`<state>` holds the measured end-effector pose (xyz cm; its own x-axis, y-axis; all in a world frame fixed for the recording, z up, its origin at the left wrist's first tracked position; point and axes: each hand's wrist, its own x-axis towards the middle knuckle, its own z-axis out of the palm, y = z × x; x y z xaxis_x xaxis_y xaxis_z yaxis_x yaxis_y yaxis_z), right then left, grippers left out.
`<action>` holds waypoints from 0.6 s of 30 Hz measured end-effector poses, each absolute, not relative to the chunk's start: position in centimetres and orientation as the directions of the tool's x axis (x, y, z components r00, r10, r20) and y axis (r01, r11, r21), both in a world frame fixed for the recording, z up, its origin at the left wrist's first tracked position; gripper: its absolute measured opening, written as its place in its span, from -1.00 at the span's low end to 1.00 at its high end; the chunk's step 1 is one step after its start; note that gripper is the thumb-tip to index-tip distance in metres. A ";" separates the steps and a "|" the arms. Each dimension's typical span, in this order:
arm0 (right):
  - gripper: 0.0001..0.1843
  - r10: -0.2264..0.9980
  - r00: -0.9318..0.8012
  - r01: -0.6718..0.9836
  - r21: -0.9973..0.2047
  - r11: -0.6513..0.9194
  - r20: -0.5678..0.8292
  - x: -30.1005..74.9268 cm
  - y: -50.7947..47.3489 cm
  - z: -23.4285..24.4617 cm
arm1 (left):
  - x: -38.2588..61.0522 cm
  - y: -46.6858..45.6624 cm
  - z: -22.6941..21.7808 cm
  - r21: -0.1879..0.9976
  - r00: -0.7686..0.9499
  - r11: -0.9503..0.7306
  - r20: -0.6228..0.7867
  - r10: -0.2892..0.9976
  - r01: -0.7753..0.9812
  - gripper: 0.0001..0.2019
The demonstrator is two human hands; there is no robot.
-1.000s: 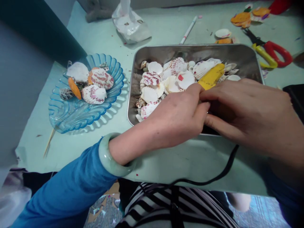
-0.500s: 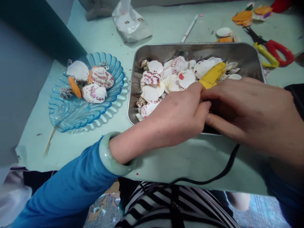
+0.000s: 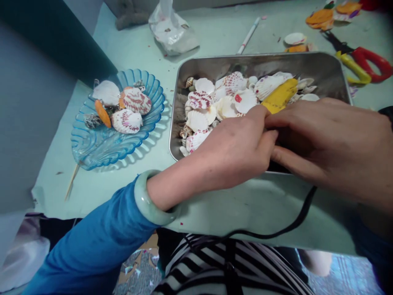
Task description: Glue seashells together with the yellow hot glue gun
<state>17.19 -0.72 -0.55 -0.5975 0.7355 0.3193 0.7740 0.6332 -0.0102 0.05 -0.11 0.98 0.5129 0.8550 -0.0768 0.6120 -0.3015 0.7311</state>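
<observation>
My left hand (image 3: 238, 149), with a pale green bangle (image 3: 150, 200) at its wrist, reaches over the front of a metal tray (image 3: 322, 63). Its fingers are closed in a pinch. Against its fingertips press those of my right hand (image 3: 334, 143), bent and closed too. Whatever lies between them is hidden. White and purple-streaked seashells (image 3: 231, 85) fill much of the tray. Just beyond my fingers a long yellow object (image 3: 280, 96) with dark marks rests on the shells, its near end covered by my right hand.
A blue shell-shaped dish (image 3: 107, 149) with several shells stands at left, a thin stick (image 3: 71, 182) by its edge. Behind the tray are a plastic bag (image 3: 175, 35), a white pen (image 3: 248, 36) and red-yellow scissors (image 3: 364, 65). A black cord (image 3: 294, 227) crosses the front edge.
The whole view has shifted slightly, so things appear a little farther right. Both hands keep their closed pose together over the tray.
</observation>
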 end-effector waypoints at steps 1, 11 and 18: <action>-0.62 0.735 -0.598 0.773 -0.012 0.634 0.320 17.2 -0.7 -0.5 | 0.0 -0.1 1.0 0.724 0.516 -0.310 -0.074 0.853 0.616 -0.83; -0.61 0.738 -0.599 0.770 -0.029 0.637 0.310 17.1 -0.7 -0.5 | 0.1 -0.3 1.0 0.653 0.527 -0.384 -0.027 0.849 0.653 -0.80; -0.55 0.732 -0.599 0.771 -0.014 0.637 0.324 17.1 -0.8 -0.5 | 0.1 -0.2 0.9 0.692 0.507 -0.321 -0.076 0.858 0.647 -0.85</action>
